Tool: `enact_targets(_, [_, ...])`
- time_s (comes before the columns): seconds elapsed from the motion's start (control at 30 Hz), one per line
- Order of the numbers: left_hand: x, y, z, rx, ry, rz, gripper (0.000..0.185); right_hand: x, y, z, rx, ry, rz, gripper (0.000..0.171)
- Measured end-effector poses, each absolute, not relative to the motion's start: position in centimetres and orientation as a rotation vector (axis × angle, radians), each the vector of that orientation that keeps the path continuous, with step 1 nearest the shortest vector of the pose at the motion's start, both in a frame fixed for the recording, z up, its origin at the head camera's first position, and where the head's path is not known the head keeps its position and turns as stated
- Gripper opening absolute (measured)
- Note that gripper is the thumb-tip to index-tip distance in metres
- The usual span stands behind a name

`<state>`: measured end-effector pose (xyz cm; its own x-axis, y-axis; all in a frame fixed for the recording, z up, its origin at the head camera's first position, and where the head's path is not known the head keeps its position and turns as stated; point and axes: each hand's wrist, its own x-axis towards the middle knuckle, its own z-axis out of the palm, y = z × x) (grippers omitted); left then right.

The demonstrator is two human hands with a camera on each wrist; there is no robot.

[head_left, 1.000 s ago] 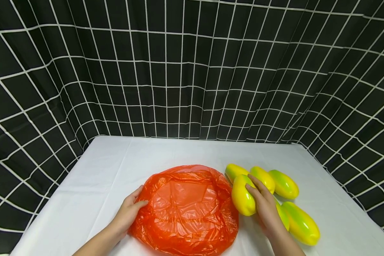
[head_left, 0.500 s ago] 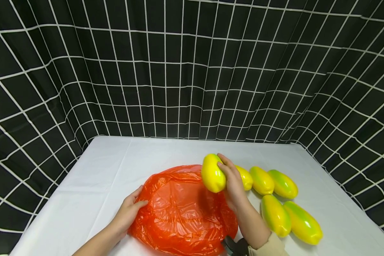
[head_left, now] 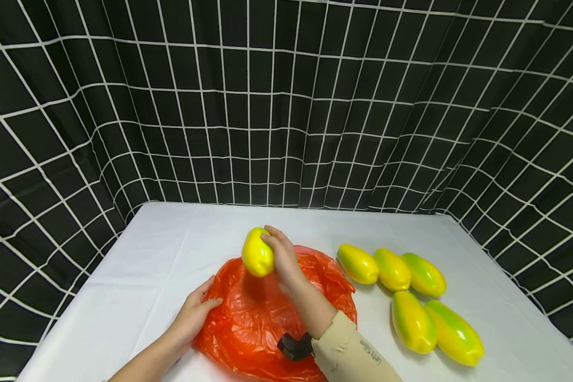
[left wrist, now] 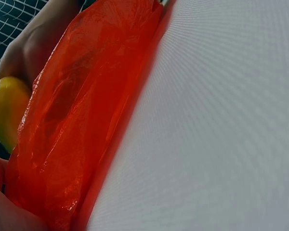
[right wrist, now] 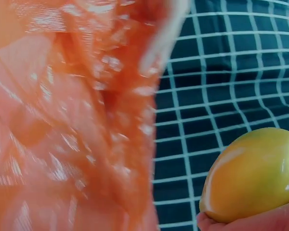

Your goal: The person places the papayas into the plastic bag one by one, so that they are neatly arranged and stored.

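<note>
My right hand grips a shiny yellow papaya above the far left part of the red plastic bag in the head view. The bag lies spread with its mouth open upward, and the right forearm crosses over it. At its left rim my left hand holds the plastic between thumb and fingers. The left wrist view shows the bag's red side up close, with the papaya beyond its rim. In the right wrist view the papaya sits against the fingers, its green-tinged side showing.
Right of the bag, several yellow-green papayas lie on the white cloth: a back row with one papaya nearest the bag, and a front pair including another papaya. A black curtain with white grid lines surrounds the table.
My right hand has carried the papaya from the group on the right, leftward and up over the bag. The left hand stays at the bag's left rim.
</note>
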<state>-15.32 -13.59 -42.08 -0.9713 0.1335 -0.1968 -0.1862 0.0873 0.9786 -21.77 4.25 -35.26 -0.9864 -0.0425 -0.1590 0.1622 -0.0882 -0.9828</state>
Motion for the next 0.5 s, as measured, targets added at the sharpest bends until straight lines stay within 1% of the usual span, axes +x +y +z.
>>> enact_targets(0.23, [-15.4,-13.6,-42.2,-0.030,2.149,1.963,0.066,-21.7,1.1,-37.4,0.032,2.225,-2.062,0.049])
enact_targets(0.5, [-15.6,-13.6,-42.3,-0.016,2.166,1.937,0.067,-21.4,0.3,-38.9,-0.040,2.292,-1.961,0.050])
